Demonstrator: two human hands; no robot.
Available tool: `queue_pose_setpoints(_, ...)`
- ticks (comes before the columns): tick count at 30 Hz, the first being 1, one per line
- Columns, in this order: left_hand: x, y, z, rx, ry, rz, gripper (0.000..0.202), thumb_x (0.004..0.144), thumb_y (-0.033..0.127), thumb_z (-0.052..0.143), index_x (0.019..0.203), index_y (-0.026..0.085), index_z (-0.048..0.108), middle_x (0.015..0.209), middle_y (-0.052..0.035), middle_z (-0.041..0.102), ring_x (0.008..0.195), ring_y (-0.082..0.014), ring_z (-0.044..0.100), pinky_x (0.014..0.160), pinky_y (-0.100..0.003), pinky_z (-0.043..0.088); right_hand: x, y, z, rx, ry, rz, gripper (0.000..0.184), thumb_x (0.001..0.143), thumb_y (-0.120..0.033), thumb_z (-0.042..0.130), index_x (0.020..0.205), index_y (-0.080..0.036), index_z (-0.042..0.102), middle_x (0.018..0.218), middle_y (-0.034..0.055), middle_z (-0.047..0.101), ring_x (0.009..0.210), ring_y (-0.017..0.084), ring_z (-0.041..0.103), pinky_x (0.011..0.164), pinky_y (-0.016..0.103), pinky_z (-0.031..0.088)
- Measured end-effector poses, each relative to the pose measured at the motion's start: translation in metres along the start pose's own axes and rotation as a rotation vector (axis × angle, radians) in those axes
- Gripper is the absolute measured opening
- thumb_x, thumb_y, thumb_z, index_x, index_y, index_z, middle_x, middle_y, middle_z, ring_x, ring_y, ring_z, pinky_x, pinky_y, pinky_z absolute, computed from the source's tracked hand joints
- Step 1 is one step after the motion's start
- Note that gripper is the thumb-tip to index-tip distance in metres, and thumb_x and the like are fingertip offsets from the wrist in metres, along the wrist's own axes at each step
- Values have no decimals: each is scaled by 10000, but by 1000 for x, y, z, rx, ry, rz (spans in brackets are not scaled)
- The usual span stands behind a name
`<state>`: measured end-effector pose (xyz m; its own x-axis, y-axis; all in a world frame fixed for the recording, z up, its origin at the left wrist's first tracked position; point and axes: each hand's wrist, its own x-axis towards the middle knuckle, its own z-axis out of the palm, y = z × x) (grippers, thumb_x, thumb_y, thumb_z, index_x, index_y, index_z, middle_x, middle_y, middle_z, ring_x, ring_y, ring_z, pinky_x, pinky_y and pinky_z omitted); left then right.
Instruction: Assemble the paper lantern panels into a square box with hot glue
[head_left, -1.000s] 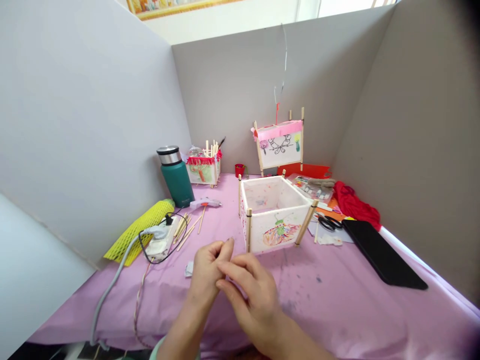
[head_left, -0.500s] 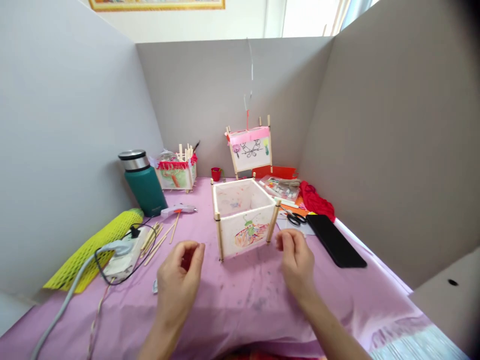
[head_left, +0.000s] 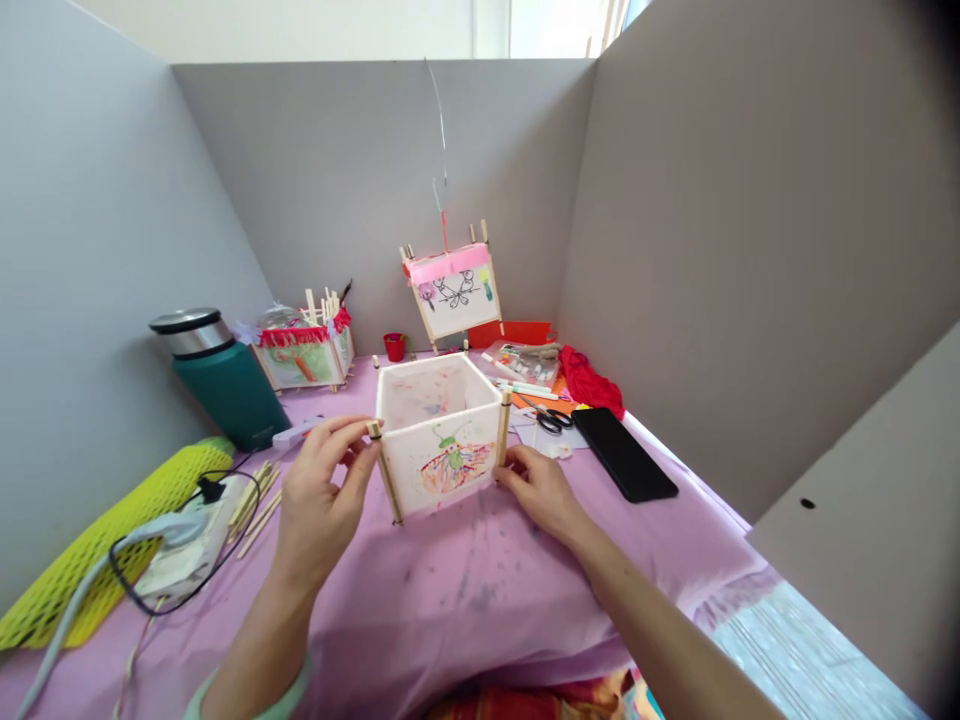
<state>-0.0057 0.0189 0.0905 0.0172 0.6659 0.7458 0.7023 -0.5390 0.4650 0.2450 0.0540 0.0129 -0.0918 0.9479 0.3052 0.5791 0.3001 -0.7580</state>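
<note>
A square paper lantern frame (head_left: 439, 425) with wooden corner sticks and a painted insect on its front panel stands on the pink tablecloth (head_left: 480, 590). My left hand (head_left: 319, 500) pinches the top of its front-left stick with fingers closed. My right hand (head_left: 540, 490) grips the bottom of its front-right stick. The lantern sits slightly tilted between both hands.
A green flask (head_left: 221, 380), glue gun (head_left: 296, 432), power strip (head_left: 184, 545) with cables, loose sticks (head_left: 255, 505) and yellow mesh (head_left: 82, 550) lie left. Two finished lanterns (head_left: 454, 290) stand at the back. Scissors (head_left: 551, 418), a black phone (head_left: 622, 452) and red yarn (head_left: 592, 380) lie right. Grey partitions enclose the table.
Both hands moved apart from in front of me and forward to the lantern, and now grip its two front corner sticks. The camera view swung to the right.
</note>
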Motion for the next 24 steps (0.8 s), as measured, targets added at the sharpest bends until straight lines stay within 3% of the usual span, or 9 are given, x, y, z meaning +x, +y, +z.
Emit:
queue_pose_setpoints(4, 0, -10, -3, -128, 10, -77, 150, 876, 244, 559, 1008, 207, 619, 1044, -29, 596, 847, -142, 578, 687, -269, 508, -18, -10, -2, -78, 1, -62, 110, 835, -276, 541, 778, -200, 595, 774, 17, 639, 706, 174, 566, 643, 285, 380)
queue_pose_setpoints(9, -10, -14, -8, -174, -8, -118, 229, 866, 255, 577, 1091, 214, 594, 1089, -47, 593, 854, -147, 578, 690, -273, 520, -33, -9, 1, -43, -43, -21, 101, 836, -277, 558, 906, -209, 582, 844, 15, 664, 715, 167, 588, 649, 276, 401)
queue_pose_setpoints(12, -15, -3, -12, -3, 150, -65, 324, 842, 221, 612, 1163, 196, 571, 1105, -73, 587, 853, -151, 576, 771, -310, 507, -35, -6, 2, -121, -72, 1, 100, 827, -292, 582, 890, -214, 585, 855, 14, 672, 739, 177, 600, 658, 282, 400)
queue_pose_setpoints(14, -13, 11, -13, 144, 291, 56, 304, 816, 171, 634, 1118, 177, 599, 1075, -83, 602, 900, -175, 580, 835, -343, 484, -36, -6, 2, -213, -81, -21, 94, 835, -305, 579, 840, -212, 593, 846, 18, 672, 758, 186, 601, 664, 287, 393)
queue_pose_setpoints(15, -11, 20, -13, 186, 308, 135, 279, 806, 148, 637, 1083, 174, 613, 1051, -81, 616, 923, -187, 581, 857, -355, 474, -36, -5, 3, -247, -83, -33, 102, 842, -309, 573, 827, -211, 597, 843, 19, 671, 763, 187, 602, 667, 288, 391)
queue_pose_setpoints(16, -7, 29, -12, 197, 269, 214, 257, 802, 134, 635, 1056, 176, 623, 1029, -78, 629, 948, -199, 582, 871, -365, 468, -36, -5, 3, -269, -84, -43, 111, 850, -310, 565, 821, -210, 603, 842, 19, 670, 767, 186, 602, 672, 288, 391)
queue_pose_setpoints(19, 9, 54, -2, 150, -29, 341, 192, 833, 157, 597, 1019, 183, 634, 996, -68, 655, 950, -208, 590, 849, -367, 480, -36, -4, 5, -308, -90, -59, 139, 871, -309, 542, 815, -213, 625, 840, 19, 670, 778, 183, 608, 679, 283, 392)
queue_pose_setpoints(21, 21, 66, 9, 167, -187, 348, 175, 851, 200, 574, 1009, 173, 644, 986, -80, 669, 954, -228, 599, 839, -383, 485, -36, -2, 6, -331, -93, -73, 155, 878, -311, 534, 811, -214, 635, 834, 22, 670, 780, 186, 611, 675, 284, 390)
queue_pose_setpoints(24, 36, 76, 28, 232, -351, 255, 169, 852, 284, 574, 929, 175, 679, 920, -83, 697, 890, -242, 634, 788, -375, 489, -35, 0, 7, -351, -92, -81, 169, 880, -324, 535, 802, -217, 641, 825, 25, 674, 773, 192, 614, 660, 286, 387)
